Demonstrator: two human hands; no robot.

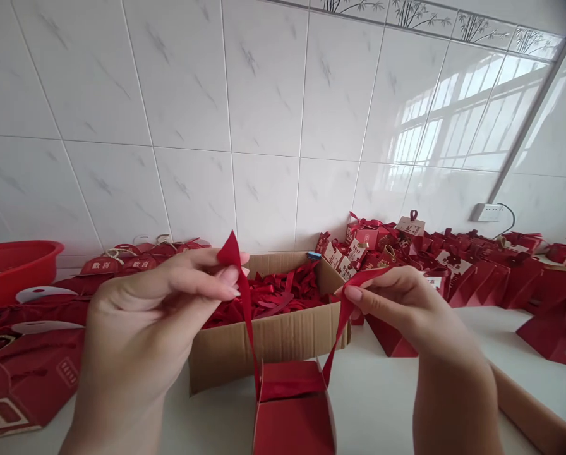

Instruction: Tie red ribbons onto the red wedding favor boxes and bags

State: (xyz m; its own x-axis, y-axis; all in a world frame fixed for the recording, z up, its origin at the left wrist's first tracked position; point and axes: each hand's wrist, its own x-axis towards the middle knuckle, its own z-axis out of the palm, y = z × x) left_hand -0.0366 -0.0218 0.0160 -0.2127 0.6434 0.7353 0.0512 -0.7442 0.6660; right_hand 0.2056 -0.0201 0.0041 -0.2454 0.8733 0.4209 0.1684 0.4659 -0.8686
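Observation:
A red ribbon [248,316] runs up from both sides of a small red gift box [293,423] at the bottom centre. Between thumb and fingers, my left hand [164,309] pinches one end, its pointed tip sticking up. My right hand [401,303] pinches the other end, held out to the right at about the same height. Both ribbon lengths look fairly taut above the box. The lower part of the box is cut off by the frame's edge.
Behind the hands stands a cardboard box [283,332] full of loose red ribbons [287,291]. Many finished-looking red gift boxes [477,275] crowd the right, and red bags [36,373] the left. A red plastic basin [22,268] is at far left, against the tiled wall [264,114].

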